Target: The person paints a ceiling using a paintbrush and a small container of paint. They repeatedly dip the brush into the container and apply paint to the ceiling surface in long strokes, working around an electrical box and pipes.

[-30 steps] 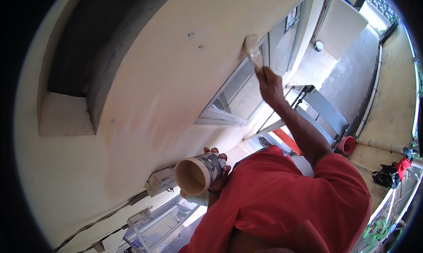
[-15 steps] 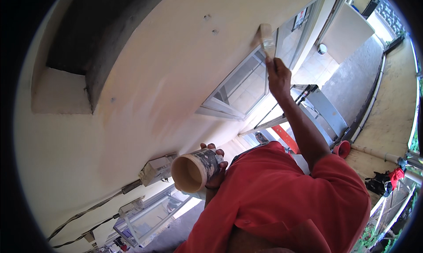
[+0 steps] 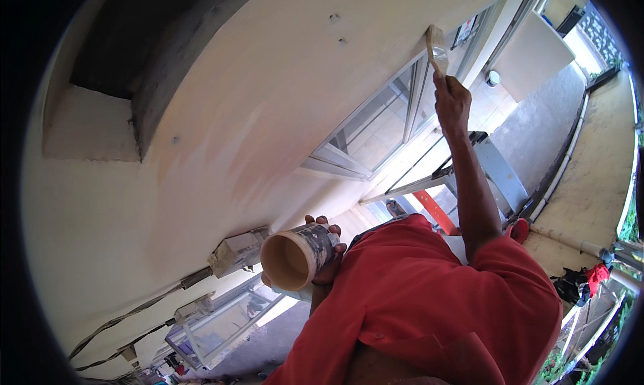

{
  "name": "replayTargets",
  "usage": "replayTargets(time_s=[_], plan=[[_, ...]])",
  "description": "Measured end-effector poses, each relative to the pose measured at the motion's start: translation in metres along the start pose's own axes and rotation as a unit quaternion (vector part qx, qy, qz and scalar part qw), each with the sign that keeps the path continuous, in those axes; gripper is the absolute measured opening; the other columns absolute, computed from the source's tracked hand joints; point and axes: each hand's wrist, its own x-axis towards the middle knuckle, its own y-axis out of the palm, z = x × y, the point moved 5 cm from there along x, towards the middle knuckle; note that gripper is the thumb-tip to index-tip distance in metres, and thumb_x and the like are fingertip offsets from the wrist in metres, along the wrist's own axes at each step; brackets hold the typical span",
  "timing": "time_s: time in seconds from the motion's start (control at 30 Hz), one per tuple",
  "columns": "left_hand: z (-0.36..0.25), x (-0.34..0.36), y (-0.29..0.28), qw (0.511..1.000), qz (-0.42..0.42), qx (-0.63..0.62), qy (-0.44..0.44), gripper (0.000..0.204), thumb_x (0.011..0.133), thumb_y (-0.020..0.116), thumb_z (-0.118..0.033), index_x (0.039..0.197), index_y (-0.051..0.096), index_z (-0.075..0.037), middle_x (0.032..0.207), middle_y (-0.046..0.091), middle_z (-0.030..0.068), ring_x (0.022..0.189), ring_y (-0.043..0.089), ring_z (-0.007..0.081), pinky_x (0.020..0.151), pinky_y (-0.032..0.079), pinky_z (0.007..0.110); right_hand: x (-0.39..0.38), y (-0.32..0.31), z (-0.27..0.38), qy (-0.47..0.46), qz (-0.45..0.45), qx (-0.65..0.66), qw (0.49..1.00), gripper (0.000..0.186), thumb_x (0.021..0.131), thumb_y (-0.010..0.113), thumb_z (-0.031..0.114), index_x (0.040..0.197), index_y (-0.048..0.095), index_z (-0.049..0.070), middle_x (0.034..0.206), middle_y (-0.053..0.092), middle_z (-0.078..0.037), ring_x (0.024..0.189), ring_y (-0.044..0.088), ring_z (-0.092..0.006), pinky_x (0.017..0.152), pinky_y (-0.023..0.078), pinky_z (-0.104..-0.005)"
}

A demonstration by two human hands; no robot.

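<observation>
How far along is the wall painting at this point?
Done: most of the cream wall looks evenly coated. In hand: right hand holds the brush against the wall above the window frame; left hand holds a paint cup. Left: cannot tell.

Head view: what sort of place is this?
Probably a house exterior under repainting: a cream plastered wall, a glass-paned window, a metal stepladder, the right hand brushing, and the left hand holding a paint cup.

Bright daylight floods in from the right, glaring off the wall [image 3: 255, 117]. The recess [image 3: 127, 56] up top sits in deep shadow. Fisheye bends every edge, black rim all round, focus fairly sharp.
</observation>
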Motion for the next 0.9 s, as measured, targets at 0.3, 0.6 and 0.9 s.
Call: replayTargets(time_s=[0.3,0.6,0.9], plan=[[0.002,0.008,0.011,1.000,0.010,0.003,-0.015,0.060,0.100,0.065,-0.039,0.155,0.051,-0.018,0.152,0.046,0.0074,0.143,0.040,0.0362,0.102,0.046,0.057,-0.120,0.071,0.036,-0.358,0.142,-0.092,0.918,0.024,0.100,0.074,0.024,0.100,0.060,0.004,0.074,0.067,-0.017,0.067,0.070,-0.0381,0.054,0.052,-0.0446],[0.002,0.002,-0.002,1.000,-0.013,-0.018,-0.011,0.060,0.100,0.066,-0.040,0.154,0.051,-0.018,0.151,0.046,0.0074,0.142,0.040,0.0344,0.101,0.046,0.057,-0.121,0.076,-0.008,-0.126,0.134,-0.014,0.983,0.029,0.109,0.064,0.026,0.095,0.057,0.001,0.063,0.049,-0.009,0.056,0.046,-0.0132,0.052,0.041,-0.0355],[0.003,-0.001,0.013,1.000,0.001,0.002,0.026,0.065,0.100,0.065,-0.045,0.156,0.048,-0.017,0.151,0.045,0.0092,0.141,0.040,0.0339,0.100,0.047,0.056,-0.064,0.017,-0.053,0.073,0.023,-0.041,0.996,0.040,0.109,0.060,0.034,0.091,0.060,-0.001,0.067,0.058,-0.015,0.058,0.054,-0.0262,0.058,0.044,-0.0448]])
